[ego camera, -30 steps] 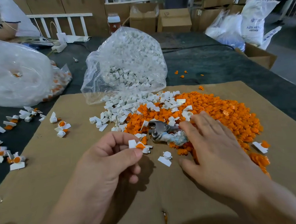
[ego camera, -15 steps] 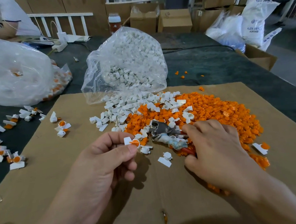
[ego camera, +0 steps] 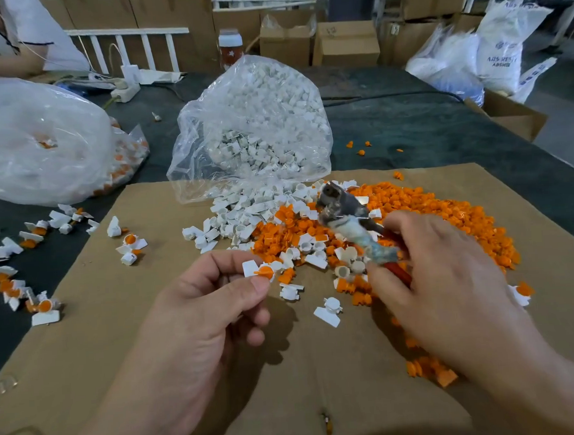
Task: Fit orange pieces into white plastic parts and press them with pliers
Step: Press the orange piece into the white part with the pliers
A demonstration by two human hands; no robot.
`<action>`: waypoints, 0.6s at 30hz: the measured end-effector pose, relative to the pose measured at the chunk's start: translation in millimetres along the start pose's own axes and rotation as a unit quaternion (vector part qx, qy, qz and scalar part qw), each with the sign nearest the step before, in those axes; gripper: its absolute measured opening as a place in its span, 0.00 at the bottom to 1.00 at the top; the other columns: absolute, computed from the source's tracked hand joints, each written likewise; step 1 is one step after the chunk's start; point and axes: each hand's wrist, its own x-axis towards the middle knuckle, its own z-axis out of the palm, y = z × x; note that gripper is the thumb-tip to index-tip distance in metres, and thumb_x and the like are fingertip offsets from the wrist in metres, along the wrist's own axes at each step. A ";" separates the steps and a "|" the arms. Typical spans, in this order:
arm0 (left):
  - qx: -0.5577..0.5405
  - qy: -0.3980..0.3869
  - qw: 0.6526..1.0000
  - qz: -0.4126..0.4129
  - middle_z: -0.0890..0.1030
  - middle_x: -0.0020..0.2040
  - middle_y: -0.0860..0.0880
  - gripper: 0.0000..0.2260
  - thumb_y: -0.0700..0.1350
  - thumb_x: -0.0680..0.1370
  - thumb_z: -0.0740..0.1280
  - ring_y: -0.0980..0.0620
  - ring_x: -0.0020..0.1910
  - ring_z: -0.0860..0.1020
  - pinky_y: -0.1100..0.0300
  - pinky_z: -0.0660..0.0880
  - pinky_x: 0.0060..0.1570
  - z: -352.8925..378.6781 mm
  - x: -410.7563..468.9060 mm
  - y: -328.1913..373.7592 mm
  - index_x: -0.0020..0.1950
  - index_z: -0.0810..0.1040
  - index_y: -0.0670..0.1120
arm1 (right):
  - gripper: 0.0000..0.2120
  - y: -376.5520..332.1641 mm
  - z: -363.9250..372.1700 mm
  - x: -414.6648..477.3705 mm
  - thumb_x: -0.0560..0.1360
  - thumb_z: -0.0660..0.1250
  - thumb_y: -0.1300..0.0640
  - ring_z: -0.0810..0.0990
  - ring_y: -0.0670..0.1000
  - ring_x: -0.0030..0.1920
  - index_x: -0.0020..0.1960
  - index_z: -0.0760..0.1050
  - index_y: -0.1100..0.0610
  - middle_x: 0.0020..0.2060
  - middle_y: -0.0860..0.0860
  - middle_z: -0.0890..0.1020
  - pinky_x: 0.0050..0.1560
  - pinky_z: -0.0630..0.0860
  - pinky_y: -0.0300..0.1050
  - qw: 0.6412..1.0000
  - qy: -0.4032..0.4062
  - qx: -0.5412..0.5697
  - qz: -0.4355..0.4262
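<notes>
Cardboard [ego camera: 117, 328]: L hand [ego camera: 198, 323] pinches part [ego camera: 260, 271]; R hand [ego camera: 444, 281] grips pliers [ego camera: 342, 210].

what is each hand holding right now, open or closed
Left hand: closed, pinching a white part with an orange piece in it.
Right hand: closed, gripping the pliers by the handles.

We are looking at a brown cardboard sheet [ego camera: 102, 346] lying on the dark counter [ego camera: 425, 135]. Beyond its far edge, cardboard boxes [ego camera: 345, 44] are standing stacked, with a white-lidded jar [ego camera: 231, 49] just left of them. A white power strip [ego camera: 125, 92] is lying near a white railing [ego camera: 126, 33]. Printed white sacks [ego camera: 499, 59] are slumping at far right; another person's sleeve [ego camera: 43, 44] is showing upper left.
</notes>
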 end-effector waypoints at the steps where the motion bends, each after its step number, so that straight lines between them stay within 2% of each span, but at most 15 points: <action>1: -0.004 0.002 1.000 0.007 0.77 0.34 0.45 0.12 0.37 0.61 0.78 0.54 0.28 0.76 0.64 0.73 0.24 0.0 0.1 0.1 0.41 0.85 0.48 | 0.18 -1.7 -2.5 -1.9 0.71 0.63 0.45 0.72 0.49 0.43 0.59 0.72 0.50 0.43 0.45 0.74 0.43 0.67 0.46 1.000 0.007 0.024 -0.012; 3: -0.009 0.007 1.000 0.025 0.78 0.33 0.46 0.10 0.39 0.63 0.76 0.54 0.28 0.76 0.64 0.73 0.24 -1.5 1.3 -0.9 0.42 0.85 0.48 | 0.16 -5.2 -4.6 -7.5 0.72 0.66 0.46 0.73 0.47 0.45 0.59 0.71 0.47 0.45 0.43 0.75 0.44 0.67 0.44 0.998 -0.010 0.058 -0.038; 5: 0.001 0.013 0.998 0.060 0.78 0.33 0.48 0.12 0.40 0.61 0.78 0.54 0.28 0.76 0.64 0.73 0.25 -3.1 2.6 -0.9 0.43 0.85 0.50 | 0.17 -7.9 -5.8 -12.9 0.71 0.63 0.45 0.70 0.44 0.47 0.59 0.70 0.44 0.46 0.40 0.75 0.45 0.66 0.39 0.994 -0.034 0.075 -0.070; 8: 0.022 0.010 0.994 0.110 0.77 0.32 0.48 0.13 0.44 0.60 0.78 0.54 0.28 0.76 0.63 0.72 0.25 -5.3 5.0 -1.7 0.43 0.84 0.50 | 0.20 -11.8 -9.2 -15.8 0.68 0.60 0.46 0.68 0.43 0.47 0.59 0.72 0.47 0.47 0.42 0.78 0.46 0.63 0.31 0.991 -0.043 0.061 -0.108; 10: 0.031 0.008 0.992 0.124 0.77 0.32 0.48 0.14 0.43 0.60 0.78 0.54 0.28 0.76 0.63 0.72 0.24 -6.5 5.4 -2.9 0.44 0.84 0.50 | 0.22 -12.5 -9.0 -16.3 0.68 0.59 0.46 0.68 0.43 0.49 0.61 0.74 0.49 0.48 0.43 0.79 0.48 0.63 0.33 0.989 -0.056 0.071 -0.116; 13: 0.043 0.000 0.991 0.129 0.76 0.31 0.50 0.12 0.45 0.62 0.77 0.54 0.28 0.76 0.64 0.72 0.24 -4.2 3.7 -3.3 0.44 0.85 0.51 | 0.23 -10.9 -8.4 -17.0 0.69 0.57 0.45 0.68 0.42 0.50 0.62 0.73 0.47 0.50 0.41 0.77 0.50 0.64 0.37 0.985 -0.080 0.093 -0.119; 15: 0.050 0.003 0.990 0.131 0.76 0.29 0.51 0.11 0.41 0.63 0.77 0.55 0.27 0.76 0.64 0.72 0.24 -3.4 2.9 -3.6 0.44 0.85 0.51 | 0.21 -11.4 -8.6 -17.2 0.70 0.57 0.45 0.69 0.43 0.49 0.61 0.73 0.46 0.48 0.40 0.77 0.48 0.66 0.37 0.984 -0.087 0.098 -0.122; 18: 0.055 -0.008 0.989 0.134 0.76 0.30 0.52 0.11 0.41 0.63 0.77 0.55 0.28 0.76 0.65 0.72 0.24 -3.4 1.8 -2.7 0.44 0.85 0.51 | 0.20 -12.3 -10.0 -16.4 0.70 0.56 0.44 0.68 0.43 0.48 0.60 0.72 0.44 0.46 0.39 0.77 0.47 0.66 0.35 0.983 -0.096 0.099 -0.123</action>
